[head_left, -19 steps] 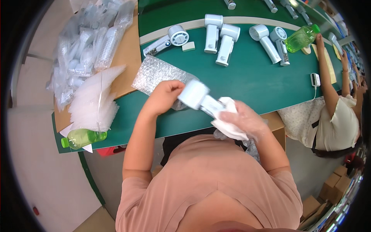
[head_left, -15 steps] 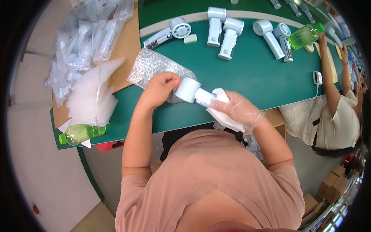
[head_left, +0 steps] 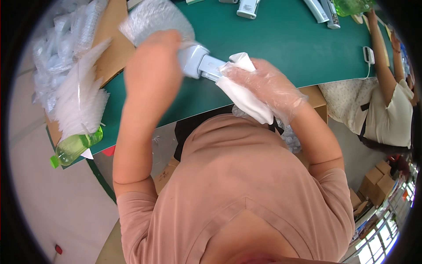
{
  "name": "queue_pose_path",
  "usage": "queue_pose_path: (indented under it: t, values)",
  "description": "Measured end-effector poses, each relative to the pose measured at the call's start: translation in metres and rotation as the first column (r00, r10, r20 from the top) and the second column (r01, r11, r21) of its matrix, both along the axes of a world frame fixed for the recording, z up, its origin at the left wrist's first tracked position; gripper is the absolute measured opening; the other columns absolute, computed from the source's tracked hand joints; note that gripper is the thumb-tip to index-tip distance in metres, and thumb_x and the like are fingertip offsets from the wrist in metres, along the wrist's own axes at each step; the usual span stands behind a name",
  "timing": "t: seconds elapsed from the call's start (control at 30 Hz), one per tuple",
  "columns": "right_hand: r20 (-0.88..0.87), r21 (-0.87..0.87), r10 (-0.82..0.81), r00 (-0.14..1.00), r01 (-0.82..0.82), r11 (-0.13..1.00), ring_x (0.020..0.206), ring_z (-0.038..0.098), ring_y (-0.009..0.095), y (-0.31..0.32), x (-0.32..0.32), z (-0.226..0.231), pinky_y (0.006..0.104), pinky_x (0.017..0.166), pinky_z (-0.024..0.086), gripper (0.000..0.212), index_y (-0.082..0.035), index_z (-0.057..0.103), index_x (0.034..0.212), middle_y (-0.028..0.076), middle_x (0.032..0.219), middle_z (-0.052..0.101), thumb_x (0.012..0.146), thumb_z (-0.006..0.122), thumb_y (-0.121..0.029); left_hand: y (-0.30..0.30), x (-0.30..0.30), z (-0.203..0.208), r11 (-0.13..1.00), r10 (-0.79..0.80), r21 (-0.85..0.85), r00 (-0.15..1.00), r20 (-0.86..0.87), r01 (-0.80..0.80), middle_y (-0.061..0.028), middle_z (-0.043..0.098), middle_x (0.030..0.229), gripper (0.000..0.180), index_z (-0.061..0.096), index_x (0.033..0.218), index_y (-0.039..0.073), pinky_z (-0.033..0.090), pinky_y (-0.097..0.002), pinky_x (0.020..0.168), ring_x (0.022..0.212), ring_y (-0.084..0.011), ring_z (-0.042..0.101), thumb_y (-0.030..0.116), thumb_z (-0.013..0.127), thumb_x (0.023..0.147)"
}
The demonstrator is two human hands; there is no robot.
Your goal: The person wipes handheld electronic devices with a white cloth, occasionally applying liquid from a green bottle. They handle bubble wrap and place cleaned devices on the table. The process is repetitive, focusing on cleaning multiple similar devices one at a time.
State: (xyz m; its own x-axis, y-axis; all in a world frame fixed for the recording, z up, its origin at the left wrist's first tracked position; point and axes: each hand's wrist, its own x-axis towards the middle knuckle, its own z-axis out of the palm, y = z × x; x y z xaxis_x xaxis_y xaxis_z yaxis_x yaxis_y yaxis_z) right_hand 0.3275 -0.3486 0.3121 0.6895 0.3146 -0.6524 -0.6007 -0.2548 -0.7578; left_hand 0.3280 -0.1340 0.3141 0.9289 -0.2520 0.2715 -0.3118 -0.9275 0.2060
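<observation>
My right hand (head_left: 263, 81), in a clear plastic glove, grips the handle of a pale blue-grey handheld fan (head_left: 212, 67) through a folded white cloth (head_left: 246, 94). The fan's round head points to the left, away from that hand. Close against the head is my bare left hand (head_left: 154, 61), smeared by motion, its fingers mostly turned from sight. Whether it touches the fan cannot be made out. A bubble-wrap bag (head_left: 160, 17) is just beyond the left hand, its near edge close to the fan head.
Far left, bubble-wrapped items (head_left: 61, 48), a stack of white foam sheets (head_left: 81, 101) and a green bottle (head_left: 72, 149) crowd the green table (head_left: 281, 44). More fans (head_left: 248, 8) lie along its far side. At right is another person's arm (head_left: 376, 57) near a white charger (head_left: 368, 55).
My view has tipped, so the table sits higher in it. My left hand has moved up and left over the fan head's end. The right hand keeps its hold on fan and cloth.
</observation>
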Motion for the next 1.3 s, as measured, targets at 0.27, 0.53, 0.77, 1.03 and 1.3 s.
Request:
queue_pose_path:
  t: [0.27, 0.53, 0.77, 1.03, 1.3]
  values:
    - [-0.07, 0.169, -0.088, 0.994, 0.099, 0.981, 0.076, 0.066, 0.013, 0.021, 0.01, -0.001, 0.0279, 0.068, 0.055, 0.046, 0.002, 0.063, 0.116, 0.008, 0.095, 0.07, 0.098, 0.066, -0.041, -0.018, 0.0, -0.005, 0.991, -0.09, -0.08, 0.983, 0.159, 0.103, -0.0148, 0.064, 0.086, 0.013, 0.063, 0.093, 0.001, 0.052, -0.0419, 0.063, 0.071, -0.0337, 0.064, 0.001, 0.063, 0.081]
    - [-0.06, 0.54, -0.264, 0.963, 0.253, 0.803, 0.073, 0.067, 0.021, -0.017, -0.008, -0.033, 0.0334, 0.059, 0.058, 0.045, 0.003, 0.056, 0.12, 0.015, 0.093, 0.068, 0.1, 0.061, -0.038, -0.01, -0.01, -0.026, 0.724, 0.232, -0.676, 0.972, 0.05, -0.138, -0.0135, 0.061, 0.09, 0.03, 0.065, 0.105, 0.0, 0.051, -0.0367, 0.075, 0.082, -0.0296, 0.06, 0.004, 0.074, 0.076]
    - [-0.216, 0.713, -0.228, 0.949, 0.313, 0.628, 0.069, 0.065, 0.02, -0.003, -0.016, -0.036, 0.0319, 0.058, 0.057, 0.048, 0.001, 0.057, 0.117, 0.013, 0.089, 0.067, 0.101, 0.059, -0.044, -0.033, -0.003, -0.041, 0.753, 0.056, -0.658, 0.998, 0.038, -0.017, -0.0212, 0.065, 0.093, 0.018, 0.064, 0.101, 0.0, 0.051, -0.0458, 0.076, 0.087, -0.0436, 0.064, 0.008, 0.064, 0.085]
    - [0.045, 0.332, -0.288, 0.956, 0.258, 0.907, 0.083, 0.067, 0.02, 0.004, -0.005, -0.021, 0.0317, 0.07, 0.058, 0.053, -0.005, 0.042, 0.143, 0.012, 0.105, 0.065, 0.1, 0.064, -0.025, -0.036, -0.012, -0.029, 0.768, 0.21, -0.617, 0.978, -0.009, -0.171, -0.0145, 0.062, 0.081, 0.012, 0.062, 0.097, 0.002, 0.049, -0.0441, 0.062, 0.073, -0.0353, 0.062, 0.012, 0.063, 0.09]
    - [0.209, 0.204, -0.036, 0.977, -0.007, 0.979, 0.097, 0.063, 0.012, -0.016, 0.021, -0.003, 0.0285, 0.082, 0.052, 0.048, -0.003, 0.054, 0.135, 0.006, 0.112, 0.065, 0.091, 0.071, -0.009, -0.054, -0.009, -0.002, 0.612, -0.212, -0.77, 0.975, 0.059, 0.18, -0.0172, 0.07, 0.094, 0.015, 0.068, 0.101, 0.004, 0.052, -0.0477, 0.075, 0.086, -0.0384, 0.066, 0.006, 0.058, 0.09]
